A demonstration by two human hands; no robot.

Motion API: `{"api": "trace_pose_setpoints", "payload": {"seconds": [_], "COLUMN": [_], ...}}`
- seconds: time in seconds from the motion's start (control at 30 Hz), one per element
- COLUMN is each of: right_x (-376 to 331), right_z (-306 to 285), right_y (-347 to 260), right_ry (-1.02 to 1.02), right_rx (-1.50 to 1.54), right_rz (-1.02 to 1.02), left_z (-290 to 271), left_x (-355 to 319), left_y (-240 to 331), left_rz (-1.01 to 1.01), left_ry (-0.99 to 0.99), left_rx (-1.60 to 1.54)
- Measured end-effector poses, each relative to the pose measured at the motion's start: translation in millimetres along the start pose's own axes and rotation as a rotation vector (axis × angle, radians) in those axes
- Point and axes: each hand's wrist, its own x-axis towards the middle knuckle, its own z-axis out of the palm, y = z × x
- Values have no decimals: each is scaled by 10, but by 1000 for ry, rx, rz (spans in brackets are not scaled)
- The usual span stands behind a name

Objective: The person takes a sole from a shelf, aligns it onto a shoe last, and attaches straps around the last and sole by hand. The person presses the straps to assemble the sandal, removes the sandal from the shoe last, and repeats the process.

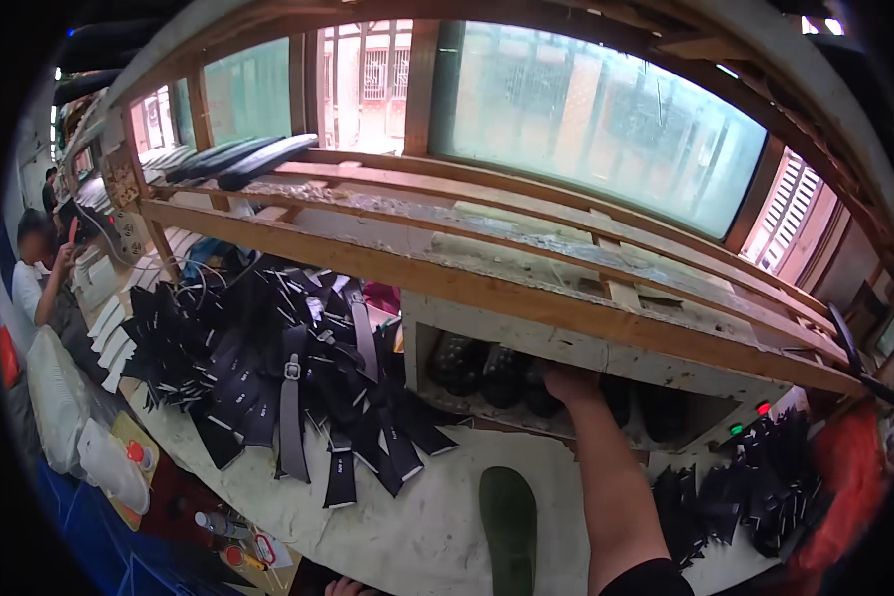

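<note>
My right hand (571,383) reaches into a low open-fronted white box (526,323) under the wooden rack. Its fingers are hidden among several dark, rounded, shoe-like pieces (502,382), so a grip cannot be made out. A dark green sole-shaped piece (508,526) lies on the pale worktop (417,521), left of my right forearm. Only a bit of my left hand (346,588) shows at the bottom edge; whether it holds anything is hidden. Nearby on the left, black strap pieces (238,377) with white markings form a big heap, with a grey buckled strap (293,417) on top.
A slatted wooden rack (467,263) spans above the worktop. More black pieces (745,487) lie at the right, beside red cloth or plastic (849,487). Small red and green lights (750,418) glow on the box. At the far left another person (35,273) raises a hand.
</note>
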Motion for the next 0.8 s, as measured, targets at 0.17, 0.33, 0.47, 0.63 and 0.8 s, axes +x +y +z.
{"api": "trace_pose_setpoints", "payload": {"seconds": [0.17,0.33,0.47,0.63,0.8], "right_x": [83,-12,-210,-236,-207], "right_z": [-223,-225,-53,-57,-214], "right_y": [469,348,-394,-292,-64], "right_ry": [-151,-219,-160,-246,-196], "right_rx": [21,-333,-439,-396,-348], "right_rz": [-85,31,338,328,276], "left_z": [-52,-141,-168,-204,-102], "left_x": [24,25,-27,-28,-81], "left_y": [-2,-28,11,15,-44], "left_rz": [46,66,55,56,74], "left_ry": [101,137,102,105,149], "left_rx": [-56,-130,-140,-188,-184]}}
